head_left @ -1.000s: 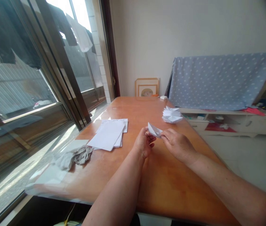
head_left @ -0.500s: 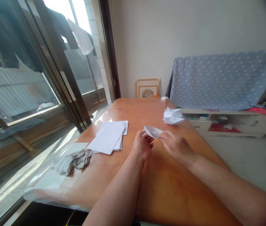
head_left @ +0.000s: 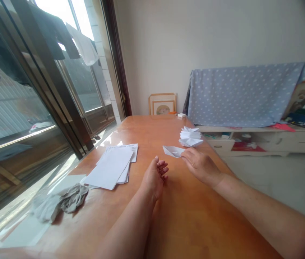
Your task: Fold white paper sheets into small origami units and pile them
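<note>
My R grip (head_left: 202, 166) pinches a paper boat (head_left: 172, 151) by one end, above the surface (head_left: 187, 212); my L grip (head_left: 153, 177) is empty, half-curled nearby. Boat's folding looks abt done, tho creases too small to tell. Folded pile (head_left: 190, 137) beyond; flat sheets (head_left: 110, 167) at L, unfolded.

Sheets (head_left: 110, 167) are stacked on the table (head_left: 192, 216), left of frame centre. Folded papers (head_left: 190, 136) are piled right of centre, behind a paper boat (head_left: 173, 151).

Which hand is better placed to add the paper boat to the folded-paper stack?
Probably the right hand: it holds the paper boat and is nearer the folded-paper stack; the left hand is empty.
</note>
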A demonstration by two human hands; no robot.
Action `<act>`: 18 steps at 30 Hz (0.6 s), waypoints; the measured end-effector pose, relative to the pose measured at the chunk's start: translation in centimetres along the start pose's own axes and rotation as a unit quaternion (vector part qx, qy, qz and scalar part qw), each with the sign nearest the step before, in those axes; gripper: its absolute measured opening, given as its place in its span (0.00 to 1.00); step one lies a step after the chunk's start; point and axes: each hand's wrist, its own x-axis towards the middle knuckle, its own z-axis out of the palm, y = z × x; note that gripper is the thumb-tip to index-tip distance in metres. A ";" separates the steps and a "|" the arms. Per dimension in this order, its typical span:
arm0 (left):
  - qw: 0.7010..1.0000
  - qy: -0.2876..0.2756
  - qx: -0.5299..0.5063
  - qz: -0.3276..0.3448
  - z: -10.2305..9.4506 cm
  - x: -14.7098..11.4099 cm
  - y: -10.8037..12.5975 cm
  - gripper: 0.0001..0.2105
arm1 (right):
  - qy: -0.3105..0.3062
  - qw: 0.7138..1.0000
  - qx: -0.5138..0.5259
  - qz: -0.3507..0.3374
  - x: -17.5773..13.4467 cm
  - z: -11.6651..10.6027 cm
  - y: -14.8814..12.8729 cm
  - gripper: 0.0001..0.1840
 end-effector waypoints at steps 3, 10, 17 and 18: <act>1.000 0.001 0.031 0.007 0.3 -0.3 -0.3 0.19 | 0.004 0.999 -0.030 0.021 1.1 0.1 3.8 0.13; 0.998 0.002 0.055 0.017 0.5 -0.6 -0.5 0.18 | -0.026 0.990 -0.077 0.114 4.3 1.2 12.2 0.13; 0.997 -0.001 0.070 0.027 0.1 -0.3 -0.7 0.17 | -0.061 0.988 -0.077 0.119 6.1 2.4 15.8 0.12; 0.997 -0.002 0.072 0.027 0.0 -0.2 -0.7 0.17 | -0.067 0.988 -0.077 0.115 6.2 2.5 16.0 0.12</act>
